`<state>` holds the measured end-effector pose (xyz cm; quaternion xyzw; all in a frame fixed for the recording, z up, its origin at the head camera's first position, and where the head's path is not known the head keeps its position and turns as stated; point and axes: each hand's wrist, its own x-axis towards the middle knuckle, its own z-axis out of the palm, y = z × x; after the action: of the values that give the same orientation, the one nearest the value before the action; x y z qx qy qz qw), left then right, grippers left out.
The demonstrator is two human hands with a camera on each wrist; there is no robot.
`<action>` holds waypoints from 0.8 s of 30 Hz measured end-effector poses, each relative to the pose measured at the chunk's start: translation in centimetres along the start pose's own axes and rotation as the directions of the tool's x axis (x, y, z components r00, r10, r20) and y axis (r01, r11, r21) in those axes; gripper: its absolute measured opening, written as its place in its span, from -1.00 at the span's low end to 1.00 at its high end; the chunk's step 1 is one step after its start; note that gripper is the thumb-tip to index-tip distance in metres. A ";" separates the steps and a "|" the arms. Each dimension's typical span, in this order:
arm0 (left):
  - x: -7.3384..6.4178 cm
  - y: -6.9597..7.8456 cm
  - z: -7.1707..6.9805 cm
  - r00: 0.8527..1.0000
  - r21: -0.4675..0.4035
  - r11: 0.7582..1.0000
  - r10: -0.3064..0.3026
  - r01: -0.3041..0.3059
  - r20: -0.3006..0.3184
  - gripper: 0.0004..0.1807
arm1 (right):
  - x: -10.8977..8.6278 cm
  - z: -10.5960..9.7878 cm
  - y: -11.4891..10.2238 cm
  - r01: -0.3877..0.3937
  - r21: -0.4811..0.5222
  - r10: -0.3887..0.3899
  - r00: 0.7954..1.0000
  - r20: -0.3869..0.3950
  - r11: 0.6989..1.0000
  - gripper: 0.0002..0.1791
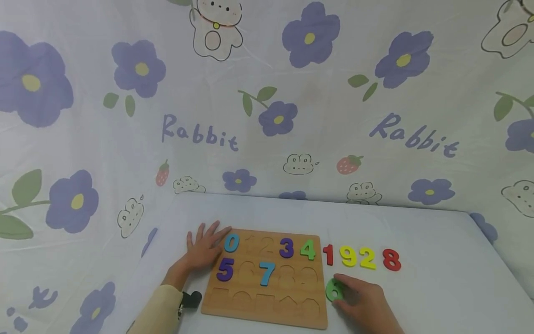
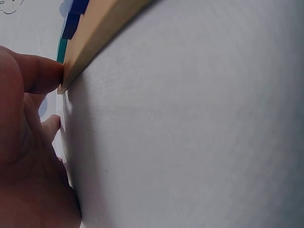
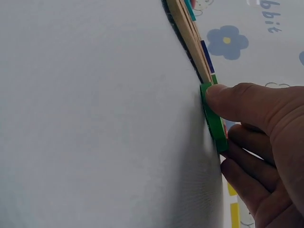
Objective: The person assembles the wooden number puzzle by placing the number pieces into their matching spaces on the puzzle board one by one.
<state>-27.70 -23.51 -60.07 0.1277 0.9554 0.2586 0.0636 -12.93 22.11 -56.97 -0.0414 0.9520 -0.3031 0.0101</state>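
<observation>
A wooden number puzzle board (image 1: 267, 313) lies on the white table. Blue 0 (image 1: 232, 242), purple 3 (image 1: 286, 248), green 4 (image 1: 308, 250), purple 5 (image 1: 225, 269) and blue 7 (image 1: 267, 273) sit on it; other recesses are bare. My left hand (image 1: 204, 248) rests at the board's upper left corner, fingers spread, and the left wrist view shows the thumb touching its edge. Just beyond the board's right edge, my right hand (image 1: 365, 299) pinches a green number 6 (image 1: 332, 291) between thumb and fingers. In the right wrist view the green 6 (image 3: 214, 118) appears edge-on.
Right of the board, a red 1 (image 1: 328, 254), yellow 9 (image 1: 348, 255), yellow 2 (image 1: 367, 258) and red 8 (image 1: 391, 260) lie in a row on the white tabletop (image 1: 450, 278). A flower-and-rabbit patterned cloth (image 1: 325, 93) hangs behind the table.
</observation>
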 end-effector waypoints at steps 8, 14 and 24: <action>-0.5 1.3 -0.8 1.000 -0.034 0.999 0.008 -0.009 -0.007 -0.35 | 0.6 -0.9 -1.3 0.036 0.017 -0.036 0.999 -0.029 0.999 -0.32; -0.5 1.2 -0.8 1.000 -0.019 1.000 -0.013 0.013 0.009 -0.34 | 1.6 -1.7 -3.6 0.148 0.036 -0.145 0.986 -0.077 0.988 -0.35; -0.5 1.1 -0.8 1.000 -0.019 1.000 0.004 -0.004 -0.004 -0.34 | 4.3 -1.1 -8.0 0.319 0.096 -0.310 0.946 -0.101 0.943 -0.44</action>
<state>-27.15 -23.04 -58.80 0.1285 0.9527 0.2683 0.0625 -16.71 15.87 -51.45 -0.1794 0.9145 -0.3546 -0.0763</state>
